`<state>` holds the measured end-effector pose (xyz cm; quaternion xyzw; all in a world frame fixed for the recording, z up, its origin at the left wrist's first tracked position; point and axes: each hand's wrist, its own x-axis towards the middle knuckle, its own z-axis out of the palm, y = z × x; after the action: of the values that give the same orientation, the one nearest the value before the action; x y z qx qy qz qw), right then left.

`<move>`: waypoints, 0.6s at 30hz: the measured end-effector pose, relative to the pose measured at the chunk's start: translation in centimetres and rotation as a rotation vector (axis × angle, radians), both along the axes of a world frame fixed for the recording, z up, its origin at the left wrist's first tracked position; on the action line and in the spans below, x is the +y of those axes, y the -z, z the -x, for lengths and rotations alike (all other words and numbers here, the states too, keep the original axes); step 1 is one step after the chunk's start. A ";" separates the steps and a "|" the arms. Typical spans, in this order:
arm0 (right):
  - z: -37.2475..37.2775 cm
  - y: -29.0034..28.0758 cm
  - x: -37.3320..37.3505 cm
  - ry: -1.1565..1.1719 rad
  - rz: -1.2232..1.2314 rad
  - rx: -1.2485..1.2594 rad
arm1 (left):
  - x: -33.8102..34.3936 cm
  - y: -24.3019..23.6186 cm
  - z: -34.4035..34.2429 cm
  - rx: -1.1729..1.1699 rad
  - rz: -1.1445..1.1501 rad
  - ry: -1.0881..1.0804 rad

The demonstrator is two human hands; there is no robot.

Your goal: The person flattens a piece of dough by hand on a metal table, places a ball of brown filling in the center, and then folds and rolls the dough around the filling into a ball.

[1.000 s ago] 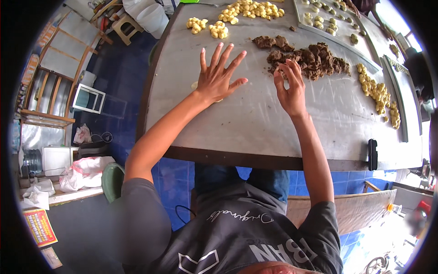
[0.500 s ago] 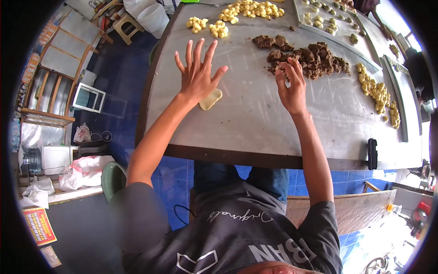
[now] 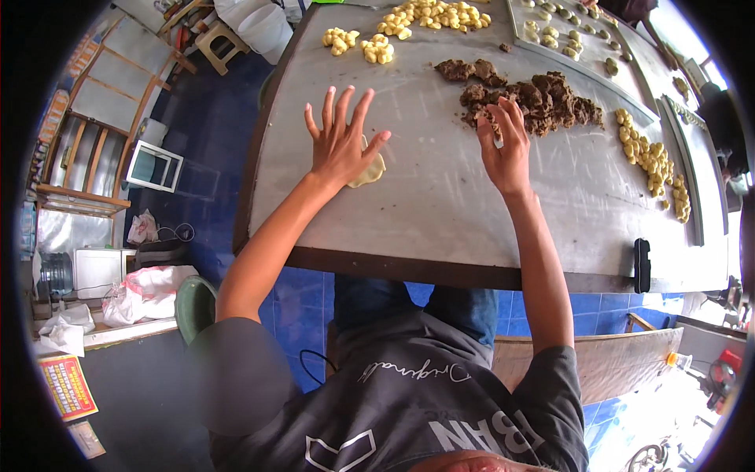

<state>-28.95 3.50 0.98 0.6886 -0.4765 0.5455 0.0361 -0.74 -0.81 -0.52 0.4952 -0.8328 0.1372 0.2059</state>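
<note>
My left hand [image 3: 340, 145] is open, its fingers spread, above a flattened piece of pale dough [image 3: 370, 171] on the metal table. The hand covers part of that piece, so I cannot tell whether the palm touches it. To the right, my right hand [image 3: 506, 153] reaches into the near-left edge of a crumbly dark brown filling pile [image 3: 550, 102]. Its thumb and fingers are curled in and pinching some of the filling, partly hidden by the hand itself. A smaller brown clump [image 3: 468, 72] lies just beyond.
Small yellow dough balls [image 3: 432, 16] are heaped at the far side, with another row [image 3: 649, 161] at the right. A tray [image 3: 550, 35] of shaped pieces stands far right. A black object [image 3: 642, 266] sits on the table's near edge. A stool [image 3: 220, 46] stands at left.
My left hand has come slightly nearer to me, over the flattened dough, whose visible outline differs. My right fingers have curled closer together at the filling.
</note>
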 end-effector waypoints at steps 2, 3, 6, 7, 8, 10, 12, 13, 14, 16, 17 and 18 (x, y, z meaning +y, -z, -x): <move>0.1 0.0 0.0 -0.001 0.006 -0.002 | 0.5 -0.1 -0.4 -0.042 -0.006 -0.018; 0.3 -0.1 0.0 0.000 0.017 0.001 | 0.6 -0.1 -0.5 -0.030 -0.005 -0.033; 0.2 -0.2 0.1 -0.002 0.019 -0.001 | 0.5 -0.5 -1.1 -0.017 0.019 -0.057; 0.1 -0.2 0.1 -0.005 0.012 -0.004 | 0.3 -1.0 -1.2 -0.014 0.045 -0.065; 0.0 -0.2 0.1 -0.006 0.013 -0.006 | -0.1 -1.5 -1.2 -0.016 0.046 -0.065; 0.0 -0.1 0.1 -0.018 -0.022 -0.002 | -0.9 -2.2 -0.9 0.124 0.084 -0.086; 0.2 0.1 0.0 -0.004 -0.011 -0.001 | 0.0 -1.4 0.2 0.087 0.049 -0.078; 0.2 0.1 -0.1 0.008 0.000 -0.003 | 0.8 -0.7 0.5 0.012 0.003 -0.055; 0.4 0.0 -0.1 0.006 0.003 -0.002 | 1.2 -0.2 0.6 -0.062 -0.043 -0.031; 0.4 0.0 -0.1 -0.002 -0.014 -0.033 | 0.8 -0.4 -0.8 -0.023 -0.047 0.014; 0.3 -0.1 0.0 -0.002 -0.014 -0.035 | 0.4 -0.5 -1.3 -0.019 -0.021 -0.025; 0.2 0.0 0.0 -0.001 -0.008 -0.021 | -0.1 -0.7 -1.7 -0.016 0.005 -0.063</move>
<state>-29.17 3.53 1.03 0.6831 -0.4787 0.5508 0.0281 0.94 -0.91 0.19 0.5196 -0.8180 0.1496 0.1963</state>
